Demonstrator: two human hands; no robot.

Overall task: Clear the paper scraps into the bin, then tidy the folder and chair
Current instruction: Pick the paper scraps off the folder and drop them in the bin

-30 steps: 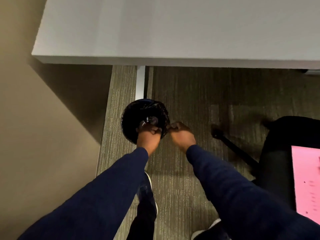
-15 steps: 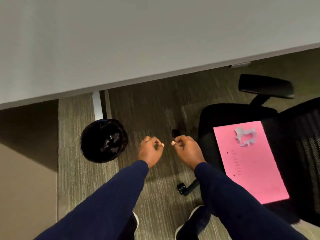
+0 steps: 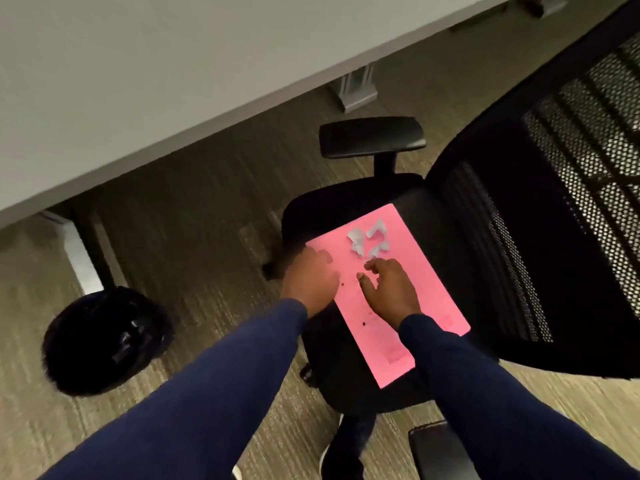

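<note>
A pink folder (image 3: pixel 426 292) lies on the seat of a black office chair (image 3: pixel 349 206). Several white paper scraps (image 3: pixel 367 241) sit in a small pile near the folder's far end. My left hand (image 3: pixel 308 280) hovers over the folder's left edge, fingers loosely curled and holding nothing. My right hand (image 3: pixel 389 289) is over the folder just below the scraps, fingers spread, empty. A round black bin (image 3: pixel 104 337) lined with a dark bag stands on the carpet to the left, well apart from both hands.
A grey desk (image 3: pixel 138 81) spans the top, its edge overhanging the floor. White desk legs (image 3: pixel 78 258) stand near the bin and farther back. The chair's mesh back (image 3: pixel 571 202) fills the right side; its armrests (image 3: pixel 372 136) flank the seat.
The view swung right from the bin to the chair. Both hands left the bin's rim and moved right over the pink folder, opening from closed fingers.
</note>
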